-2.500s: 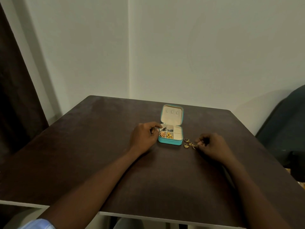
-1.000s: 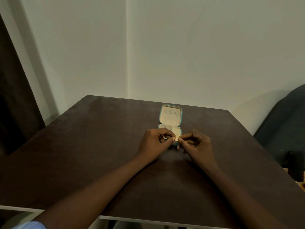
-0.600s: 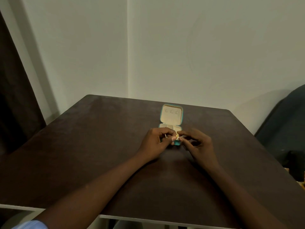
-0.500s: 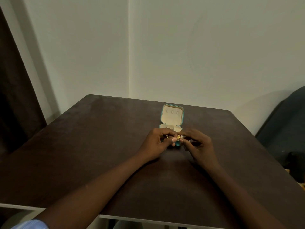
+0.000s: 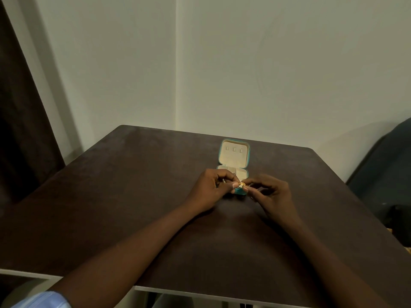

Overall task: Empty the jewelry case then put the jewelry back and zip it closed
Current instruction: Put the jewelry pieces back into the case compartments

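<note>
**Both hands meet on a gold piece in front of the open case**

My left hand (image 5: 210,187) and right hand (image 5: 272,193) come together just above the near edge of the jewelry case (image 5: 234,161), forearms angling in from either side over the dark surface (image 5: 133,185). Between my left thumb and my right fingertips I pinch a small gold jewelry piece (image 5: 242,185); the other fingers of both hands are curled in. Something thin and pale pokes out by my left fingers, too small to tell what it is.

The case lies open, its lid flat toward the wall, its teal front corner showing under my fingertips. My hands hide most of the compartments.

The case sits right of centre, nearer the far edge. Bare surface spreads wide to my left and toward me. A dark seat (image 5: 387,174) stands beside the right edge.
</note>
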